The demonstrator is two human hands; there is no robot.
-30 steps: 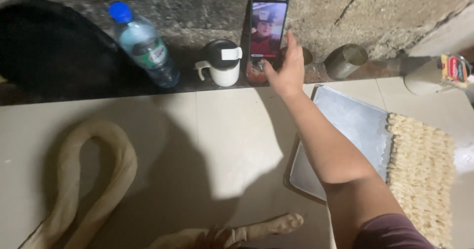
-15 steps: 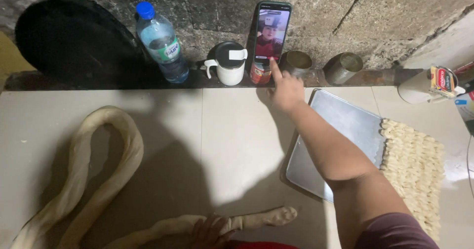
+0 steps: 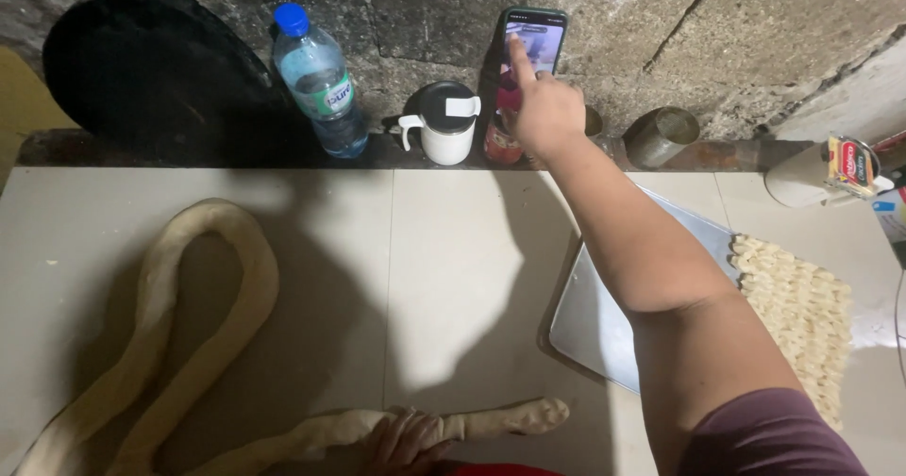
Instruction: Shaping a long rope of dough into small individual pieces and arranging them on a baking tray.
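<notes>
A long pale rope of dough [image 3: 203, 344] loops over the left of the smooth beige worktop [image 3: 444, 278], its tapered end lying at the near edge under the left hand [image 3: 408, 441], whose fingers curl round it; a grey metal tray [image 3: 604, 325] and a mat of crinkled noodles [image 3: 802, 316] lie right. Far off, against the rough stone wall [image 3: 661, 23], stand a black round pan [image 3: 142, 70], a water bottle [image 3: 319, 80], a white mug [image 3: 445, 124] and a propped phone [image 3: 530, 47]; the right hand [image 3: 543, 108] holds nothing, forefinger out, touching its screen.

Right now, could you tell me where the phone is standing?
In the head view, the phone stands upright against the stone wall at top centre, just right of the white lidded mug, with the right hand touching its screen.
</notes>
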